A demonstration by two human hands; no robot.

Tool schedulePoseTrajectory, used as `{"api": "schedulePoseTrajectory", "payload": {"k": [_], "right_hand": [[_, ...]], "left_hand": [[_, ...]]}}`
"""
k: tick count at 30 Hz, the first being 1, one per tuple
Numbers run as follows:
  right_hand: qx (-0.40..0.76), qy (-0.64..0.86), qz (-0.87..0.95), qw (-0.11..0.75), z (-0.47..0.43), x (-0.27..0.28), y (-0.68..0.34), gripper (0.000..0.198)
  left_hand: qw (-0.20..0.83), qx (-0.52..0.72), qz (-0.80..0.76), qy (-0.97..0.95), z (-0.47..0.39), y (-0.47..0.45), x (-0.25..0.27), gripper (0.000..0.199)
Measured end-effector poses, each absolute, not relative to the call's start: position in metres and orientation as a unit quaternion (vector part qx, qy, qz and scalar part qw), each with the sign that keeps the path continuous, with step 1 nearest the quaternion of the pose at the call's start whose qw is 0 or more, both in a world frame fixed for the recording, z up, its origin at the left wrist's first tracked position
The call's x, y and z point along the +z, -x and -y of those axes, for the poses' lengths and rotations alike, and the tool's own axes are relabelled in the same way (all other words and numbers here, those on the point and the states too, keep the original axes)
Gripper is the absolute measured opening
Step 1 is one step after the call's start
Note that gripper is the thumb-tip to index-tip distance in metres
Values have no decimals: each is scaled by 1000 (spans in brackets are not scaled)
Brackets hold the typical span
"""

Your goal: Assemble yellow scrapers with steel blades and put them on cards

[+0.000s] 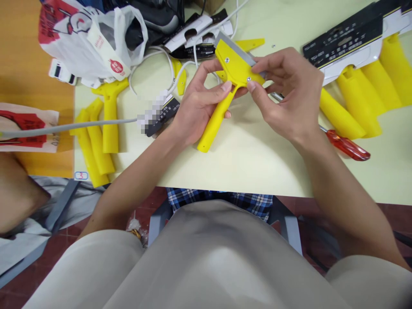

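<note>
Shirt (pixel 209 262), yellow scraper (pixel 236 71) in both grips (pixel 196 101) (pixel 291 96)

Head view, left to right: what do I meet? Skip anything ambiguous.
Red-and-white packet → small tag marked 3 → T-shaped yellow handle → left hand → held yellow scraper → right hand → red tool handle.

Behind the yellow scraper (pixel 234 68), the left hand (pixel 196 101) is partly hidden, and one end of the blade (pixel 236 48) is covered by the right hand (pixel 289 94). Part of the screwdriver (pixel 347 146) shaft is masked by that wrist. The cable (pixel 112 122) is blurred at one end by pixel blocks. A black object (pixel 157 10) is cropped above; at the left edge, a co-worker's limb (pixel 19 195) is cut off.
</note>
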State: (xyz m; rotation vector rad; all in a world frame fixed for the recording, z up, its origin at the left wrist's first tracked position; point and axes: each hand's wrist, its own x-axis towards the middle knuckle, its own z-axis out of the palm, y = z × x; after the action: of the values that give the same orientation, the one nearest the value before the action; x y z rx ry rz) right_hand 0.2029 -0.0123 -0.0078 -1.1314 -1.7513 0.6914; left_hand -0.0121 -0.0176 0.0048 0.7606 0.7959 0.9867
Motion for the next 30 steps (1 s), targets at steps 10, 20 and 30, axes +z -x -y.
{"api": "schedulePoseTrajectory", "payload": {"k": [10, 20, 30], "right_hand": [[394, 450, 620, 508, 14, -2, -192, 34], [483, 362, 521, 604, 9, -3, -189, 42], [493, 344, 541, 588, 7, -8, -194, 34]], "left_hand": [[736, 465, -358, -339, 19, 9, -3, 28], [727, 450, -338, -394, 24, 11, 1, 26], [727, 451, -367, -365, 21, 12, -1, 30]]}}
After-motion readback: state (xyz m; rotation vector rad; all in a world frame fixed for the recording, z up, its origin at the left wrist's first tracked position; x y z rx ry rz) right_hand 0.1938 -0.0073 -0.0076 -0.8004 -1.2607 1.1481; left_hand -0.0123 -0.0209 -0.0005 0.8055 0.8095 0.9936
